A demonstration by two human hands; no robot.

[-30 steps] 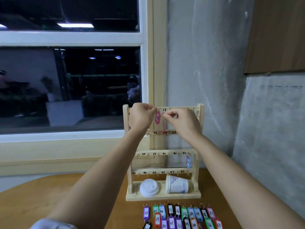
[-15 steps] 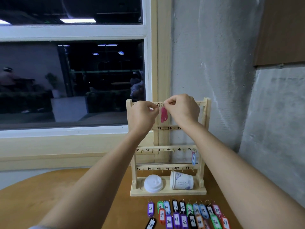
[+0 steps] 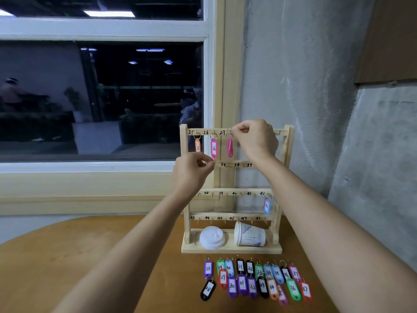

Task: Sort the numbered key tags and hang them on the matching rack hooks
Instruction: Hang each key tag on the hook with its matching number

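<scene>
A wooden key rack (image 3: 285, 168) with numbered hooks stands on the table by the wall. An orange tag (image 3: 197, 145) hangs under 25 and a pink tag marked 26 (image 3: 214, 148) under 26. A second pink tag (image 3: 229, 145) hangs edge-on by 27, its ring pinched by my right hand (image 3: 255, 138) at the top bar. My left hand (image 3: 191, 172) hovers lower, by the second bar, fingers pinched together with nothing visible in them. A blue tag (image 3: 267, 205) hangs under 42. Several coloured numbered tags (image 3: 257, 281) lie in two rows in front of the rack.
A white lid (image 3: 212, 237) and a tipped paper cup (image 3: 248, 234) rest on the rack's base. The round wooden table (image 3: 67, 256) meets a window sill on the left and a grey concrete wall (image 3: 316, 109) behind and to the right.
My left hand has dropped from the top bar down to the second bar, uncovering the tags at 25 and 26. My right hand stays at the top bar on the pink tag's ring.
</scene>
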